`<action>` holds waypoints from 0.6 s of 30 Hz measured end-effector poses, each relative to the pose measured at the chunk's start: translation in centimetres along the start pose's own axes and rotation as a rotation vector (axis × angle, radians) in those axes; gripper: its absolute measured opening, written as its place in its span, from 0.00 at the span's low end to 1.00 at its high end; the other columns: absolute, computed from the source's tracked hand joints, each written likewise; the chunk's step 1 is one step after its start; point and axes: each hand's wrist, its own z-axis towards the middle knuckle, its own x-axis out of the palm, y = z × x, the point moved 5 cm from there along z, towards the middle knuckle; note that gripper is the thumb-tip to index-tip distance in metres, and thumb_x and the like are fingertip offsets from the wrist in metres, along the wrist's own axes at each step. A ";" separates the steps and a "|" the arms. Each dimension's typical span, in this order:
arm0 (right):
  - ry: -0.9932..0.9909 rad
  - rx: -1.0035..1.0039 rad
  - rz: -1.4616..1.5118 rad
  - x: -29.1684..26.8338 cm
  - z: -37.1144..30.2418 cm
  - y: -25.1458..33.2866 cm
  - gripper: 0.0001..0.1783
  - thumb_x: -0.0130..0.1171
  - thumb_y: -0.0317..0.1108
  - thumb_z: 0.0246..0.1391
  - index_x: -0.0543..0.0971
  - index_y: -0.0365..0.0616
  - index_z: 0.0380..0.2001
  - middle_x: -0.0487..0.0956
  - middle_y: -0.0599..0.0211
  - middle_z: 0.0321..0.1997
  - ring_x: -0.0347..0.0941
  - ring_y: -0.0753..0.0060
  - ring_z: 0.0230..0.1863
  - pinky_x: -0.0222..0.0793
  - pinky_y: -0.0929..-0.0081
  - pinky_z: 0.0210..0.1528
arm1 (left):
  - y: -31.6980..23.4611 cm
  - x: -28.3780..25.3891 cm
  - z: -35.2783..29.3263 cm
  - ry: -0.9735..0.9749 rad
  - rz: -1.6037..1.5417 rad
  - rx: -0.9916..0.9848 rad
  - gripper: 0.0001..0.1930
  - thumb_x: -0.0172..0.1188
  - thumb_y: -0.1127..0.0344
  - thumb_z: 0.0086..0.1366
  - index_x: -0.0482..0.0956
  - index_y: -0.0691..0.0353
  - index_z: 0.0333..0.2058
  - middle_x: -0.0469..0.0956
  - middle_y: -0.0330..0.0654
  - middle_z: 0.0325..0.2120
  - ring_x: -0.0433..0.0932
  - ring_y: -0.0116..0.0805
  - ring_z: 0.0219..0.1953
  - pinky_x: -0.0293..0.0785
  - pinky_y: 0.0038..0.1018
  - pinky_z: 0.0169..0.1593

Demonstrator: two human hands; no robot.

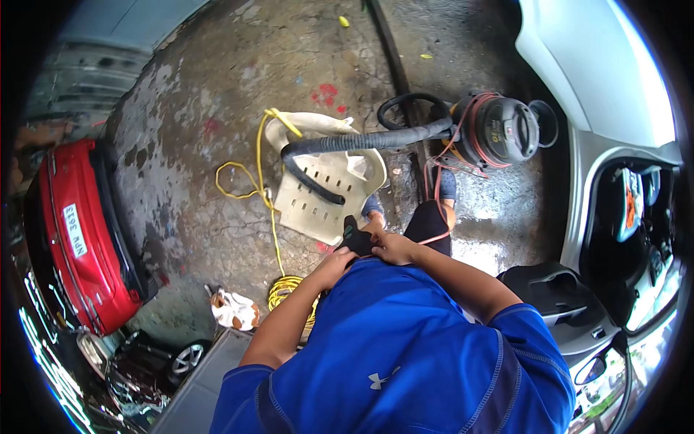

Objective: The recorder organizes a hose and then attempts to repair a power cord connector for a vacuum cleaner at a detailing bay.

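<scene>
- Your left hand (338, 266) and right hand (394, 247) are together at the waist, on the near side of the chair (295, 210), fingers curled in at the hem of the blue shirt (390, 318); whether they grip it or the dark garment (356, 240) beneath cannot be told.
- Trip hazard: the pink cord (437, 184), right of the chair, passes over your right leg; a step could pull on the vacuum cleaner (510, 130) standing there.
- Snag hazard: the black hose (361, 142) lies across the chair unsecured; a knock could make it slide off.
- The yellow cord (262, 159) loops over the chair's left edge; a tug could shift the chair.
- A white and brown cat (237, 311), near left of the chair, could get underfoot beside the coiled cord (282, 289).
- Surface: concrete floor (195, 101), cracked and red-stained beyond the chair; a shine to the chair's right suggests damp, hence slipping.
- Room: a red car (94, 239) stands well left of the chair, a silver car (582, 69) with its door open well right.
</scene>
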 end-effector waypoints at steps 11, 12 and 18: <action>-0.030 -0.240 -0.014 1.7 0.4 0.6 0.18 0.56 0.44 0.62 0.87 0.50 0.48 0.87 0.54 0.47 0.81 0.50 0.54 0.65 0.58 0.65 | -0.2 -0.3 0.8 -0.022 -0.017 0.089 0.13 0.56 0.73 0.64 0.81 0.66 0.46 0.77 0.56 0.42 0.77 0.58 0.49 0.74 0.44 0.53; -0.002 -0.148 -0.068 2.1 1.2 0.9 0.19 0.58 0.47 0.61 0.87 0.49 0.48 0.87 0.56 0.47 0.81 0.51 0.53 0.67 0.56 0.63 | 0.7 -0.2 1.1 0.008 0.042 0.045 0.14 0.56 0.73 0.64 0.80 0.65 0.47 0.77 0.55 0.43 0.78 0.57 0.49 0.74 0.43 0.54; -0.060 -0.173 -0.144 -0.6 0.1 2.9 0.17 0.62 0.51 0.60 0.88 0.59 0.47 0.88 0.66 0.45 0.83 0.58 0.49 0.73 0.61 0.55 | 0.1 -2.1 1.6 0.032 0.104 0.100 0.22 0.54 0.78 0.62 0.79 0.63 0.55 0.77 0.55 0.49 0.77 0.55 0.53 0.73 0.41 0.59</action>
